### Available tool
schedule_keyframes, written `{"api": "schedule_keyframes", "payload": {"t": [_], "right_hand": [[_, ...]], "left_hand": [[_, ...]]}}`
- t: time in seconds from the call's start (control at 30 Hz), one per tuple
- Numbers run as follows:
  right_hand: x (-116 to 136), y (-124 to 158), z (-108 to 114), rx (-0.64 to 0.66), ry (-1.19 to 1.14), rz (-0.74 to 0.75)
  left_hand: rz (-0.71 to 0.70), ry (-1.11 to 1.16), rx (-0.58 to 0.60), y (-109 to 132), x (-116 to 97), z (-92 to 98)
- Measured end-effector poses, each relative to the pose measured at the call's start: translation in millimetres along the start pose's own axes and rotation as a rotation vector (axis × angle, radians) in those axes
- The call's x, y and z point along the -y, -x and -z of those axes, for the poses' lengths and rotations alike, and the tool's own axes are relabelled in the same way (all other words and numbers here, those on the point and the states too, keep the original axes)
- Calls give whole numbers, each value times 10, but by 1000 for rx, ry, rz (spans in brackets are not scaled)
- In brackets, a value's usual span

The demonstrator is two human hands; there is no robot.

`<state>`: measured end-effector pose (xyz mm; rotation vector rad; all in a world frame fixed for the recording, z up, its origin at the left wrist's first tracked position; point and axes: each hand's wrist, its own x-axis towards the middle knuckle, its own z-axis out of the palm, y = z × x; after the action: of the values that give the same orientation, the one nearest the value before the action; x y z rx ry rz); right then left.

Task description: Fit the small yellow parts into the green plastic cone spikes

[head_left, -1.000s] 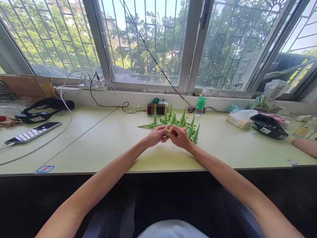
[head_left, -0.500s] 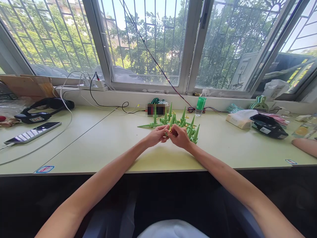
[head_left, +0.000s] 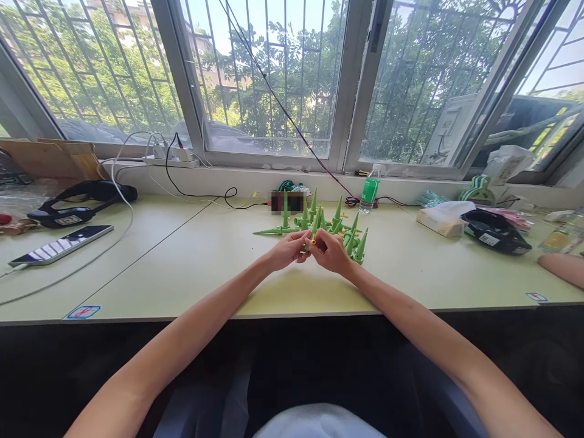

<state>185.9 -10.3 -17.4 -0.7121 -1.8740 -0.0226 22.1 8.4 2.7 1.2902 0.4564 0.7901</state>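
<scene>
My left hand (head_left: 290,250) and my right hand (head_left: 332,251) meet in front of a cluster of green plant-watering spikes (head_left: 337,214). Between them is one green watering spike (head_left: 314,227), its cone pointing up and away. The fingers of my left hand are closed round its body, which they largely hide. My right thumb and fingers pinch at a small yellow valve (head_left: 314,242) on that spike; its round open end faces me. Behind my hands several similar spikes stand upright, and one spike (head_left: 274,231) lies on its side at the left.
On the table (head_left: 210,267), a water bottle (head_left: 369,191) stands behind the spikes. A phone (head_left: 64,244) and a black headset (head_left: 77,204) lie left, among cables. A tissue box (head_left: 440,222) and black strapped device (head_left: 495,231) sit right. Another person's arm (head_left: 563,269) rests at the right edge.
</scene>
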Motion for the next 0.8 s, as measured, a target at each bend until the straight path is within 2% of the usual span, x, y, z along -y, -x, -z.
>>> {"api": "schedule_keyframes", "payload": {"t": [0.8], "right_hand": [[-23,1,3,53,4,-25]], "left_hand": [[3,-34,10,1,16,47]]}}
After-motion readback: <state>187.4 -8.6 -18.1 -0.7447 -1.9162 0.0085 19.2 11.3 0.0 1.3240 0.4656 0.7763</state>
